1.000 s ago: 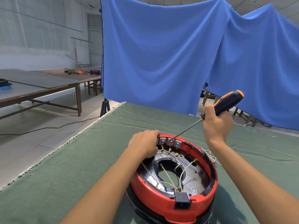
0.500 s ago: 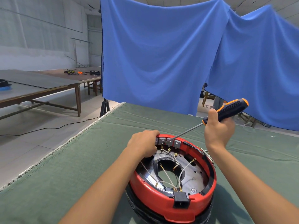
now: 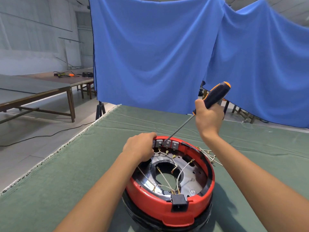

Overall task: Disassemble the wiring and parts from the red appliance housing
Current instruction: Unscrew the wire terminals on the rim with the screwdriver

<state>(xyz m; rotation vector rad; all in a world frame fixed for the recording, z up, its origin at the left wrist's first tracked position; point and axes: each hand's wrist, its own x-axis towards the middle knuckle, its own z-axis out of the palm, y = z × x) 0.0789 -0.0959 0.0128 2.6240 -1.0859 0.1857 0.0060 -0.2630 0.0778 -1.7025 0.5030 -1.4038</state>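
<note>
Since the frame 0.5 s ago, the screwdriver [image 3: 211, 99] handle has swung up to a steeper tilt, and its tip now sits on the 2nd grey terminal block rather than short of the row. Right hand [image 3: 208, 117] is wrapped tight round the lower part of the black/orange handle, thumb up along it; the steel shaft slants down-left from the fist to the terminal blocks [image 3: 165, 144]. Left hand [image 3: 139, 148] grips the far rim of the red housing [image 3: 167, 210], fingers curled over the edge just beside the leftmost block, w/ the knuckles toward the camera.

The housing lies open side up on the green table cloth [image 3: 66, 173], near the table's front centre, resting on a black base ring [image 3: 133, 213]. Inside: a dark metal plate w/ a round central opening, and white wires [image 3: 181, 173] w/ brass ring lugs running from the far blocks toward a black socket [image 3: 179, 202] at the near rim. More loose white wires spill over the right edge onto the cloth.

Behind the table hang blue drapes [image 3: 150, 56]. At left stand long wooden tables [image 3: 41, 92]; the far one carries cables and an orange item, too small to identify. A black cable runs across the floor.
</note>
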